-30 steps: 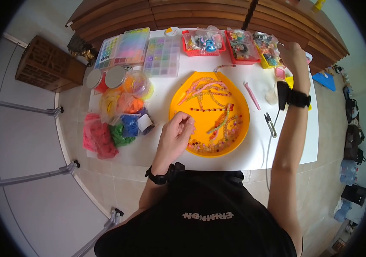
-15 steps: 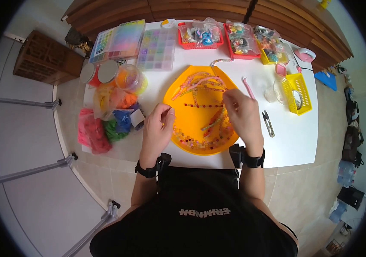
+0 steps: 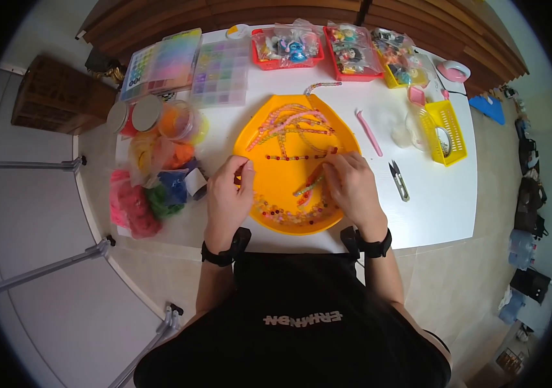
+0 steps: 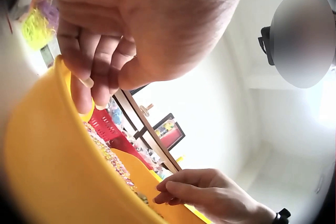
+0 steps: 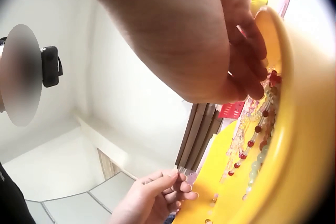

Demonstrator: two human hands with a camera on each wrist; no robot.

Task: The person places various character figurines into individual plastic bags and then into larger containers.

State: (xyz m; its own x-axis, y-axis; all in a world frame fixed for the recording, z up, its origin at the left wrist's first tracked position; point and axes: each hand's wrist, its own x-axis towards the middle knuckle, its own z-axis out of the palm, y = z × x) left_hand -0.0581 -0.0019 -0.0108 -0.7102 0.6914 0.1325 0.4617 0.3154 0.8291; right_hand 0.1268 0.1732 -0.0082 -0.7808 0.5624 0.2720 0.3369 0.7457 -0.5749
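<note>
A yellow scoop-shaped tray (image 3: 280, 178) holds pink and amber bead strands (image 3: 292, 123), a strand with dark red beads (image 3: 292, 158) and a green bead strand (image 3: 308, 187). Loose beads (image 3: 289, 216) lie along its near edge. My left hand (image 3: 229, 200) is at the tray's left rim, fingers curled and thumb near the index finger. Over the right side, my right hand (image 3: 357, 191) has its bent fingertips close together, right by the bead strands (image 5: 252, 142). I cannot tell whether either hand pinches something thin.
Right of the tray lie a pink tweezer-like tool (image 3: 369, 134), thread snips (image 3: 399, 181) and a yellow basket (image 3: 455, 132). Bagged charms fill red baskets (image 3: 289, 63) at the back. Bead boxes (image 3: 221, 74), jars (image 3: 148, 113) and coloured bags (image 3: 135, 204) stand on the left.
My right hand has come back from the far right corner to the tray's right side and now sits slightly lower. The left hand stays by the left rim, with its fingers still curled.
</note>
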